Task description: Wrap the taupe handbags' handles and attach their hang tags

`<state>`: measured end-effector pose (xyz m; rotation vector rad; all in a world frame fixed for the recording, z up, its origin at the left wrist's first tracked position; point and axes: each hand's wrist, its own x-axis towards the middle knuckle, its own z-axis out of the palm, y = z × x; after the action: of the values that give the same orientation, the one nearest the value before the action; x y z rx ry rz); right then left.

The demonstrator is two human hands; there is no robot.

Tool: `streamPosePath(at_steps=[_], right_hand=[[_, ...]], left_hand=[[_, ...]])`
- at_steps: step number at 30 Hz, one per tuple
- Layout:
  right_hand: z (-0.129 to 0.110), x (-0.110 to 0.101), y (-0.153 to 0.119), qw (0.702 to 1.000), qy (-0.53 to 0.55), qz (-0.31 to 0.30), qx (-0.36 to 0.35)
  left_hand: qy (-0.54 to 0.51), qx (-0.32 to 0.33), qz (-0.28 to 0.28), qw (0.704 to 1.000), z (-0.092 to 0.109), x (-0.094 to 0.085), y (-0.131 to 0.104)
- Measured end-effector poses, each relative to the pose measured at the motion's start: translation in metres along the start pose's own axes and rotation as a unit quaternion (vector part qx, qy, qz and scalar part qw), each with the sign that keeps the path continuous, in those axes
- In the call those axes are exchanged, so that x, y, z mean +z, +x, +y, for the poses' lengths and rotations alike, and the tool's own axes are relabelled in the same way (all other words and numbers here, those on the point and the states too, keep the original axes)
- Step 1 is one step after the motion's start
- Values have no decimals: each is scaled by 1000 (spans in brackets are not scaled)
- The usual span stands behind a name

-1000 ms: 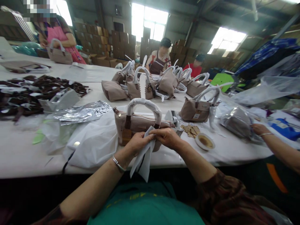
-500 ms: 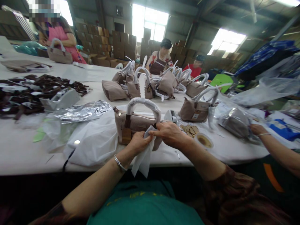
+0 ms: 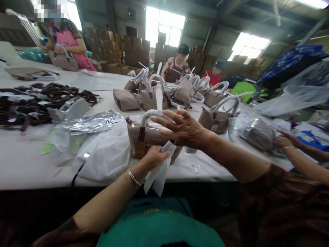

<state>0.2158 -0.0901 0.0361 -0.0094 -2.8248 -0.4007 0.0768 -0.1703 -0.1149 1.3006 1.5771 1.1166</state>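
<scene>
A taupe handbag [image 3: 151, 137] with a brown hang tag [image 3: 140, 149] stands upright on the table in front of me. White paper wraps its handle [image 3: 146, 118], and a toothed white strip [image 3: 159, 97] rises behind it. My left hand [image 3: 155, 157] is closed on a white tissue strip [image 3: 159, 173] at the bag's front right; the loose ends hang past the table edge. My right hand [image 3: 182, 128] is raised with fingers spread, in front of the handle's right side, and holds nothing. It hides part of the handle and the bag's upper right.
White plastic sheeting [image 3: 102, 154] and silver foil [image 3: 95, 121] lie left of the bag. Dark brown straps [image 3: 48, 97] are heaped farther left. More handbags [image 3: 154, 97] stand behind. At right, a co-worker's hand [image 3: 284, 140] touches a plastic-wrapped bag [image 3: 258, 133]. Other people stand across the table.
My right hand has let go of the tissue strip, lifted, and spread its fingers. My left hand keeps its hold. A second co-worker's hand or arm now shows at the right.
</scene>
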Motion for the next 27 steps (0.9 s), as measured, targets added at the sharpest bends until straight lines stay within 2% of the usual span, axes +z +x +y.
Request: streamPosePath(at_steps=[3, 5, 8, 11, 13, 16, 20, 27], right_hand=[[-1, -12, 14, 997, 24, 63, 31], [-6, -7, 12, 991, 36, 101, 82], [-21, 20, -8, 970, 79, 125, 192], [-40, 56, -38, 934, 143, 123, 303], [-52, 76, -55, 909, 179, 131, 352], [-61, 93, -67, 888, 208, 156, 380], [-61, 94, -57, 886, 206, 165, 380], [-61, 87, -26, 893, 122, 70, 428]], left_hand=[[-16, -25, 17, 999, 0, 2, 1], [-12, -33, 16, 999, 1, 1, 1], [-9, -25, 4, 1000, 1, -3, 1], [-28, -21, 12, 999, 0, -5, 0], [-37, -20, 16, 999, -2, -4, 1], [-22, -1, 30, 999, -4, -1, 3], [26, 19, 59, 998, -4, 2, 6], [49, 37, 80, 995, -2, 6, 3]])
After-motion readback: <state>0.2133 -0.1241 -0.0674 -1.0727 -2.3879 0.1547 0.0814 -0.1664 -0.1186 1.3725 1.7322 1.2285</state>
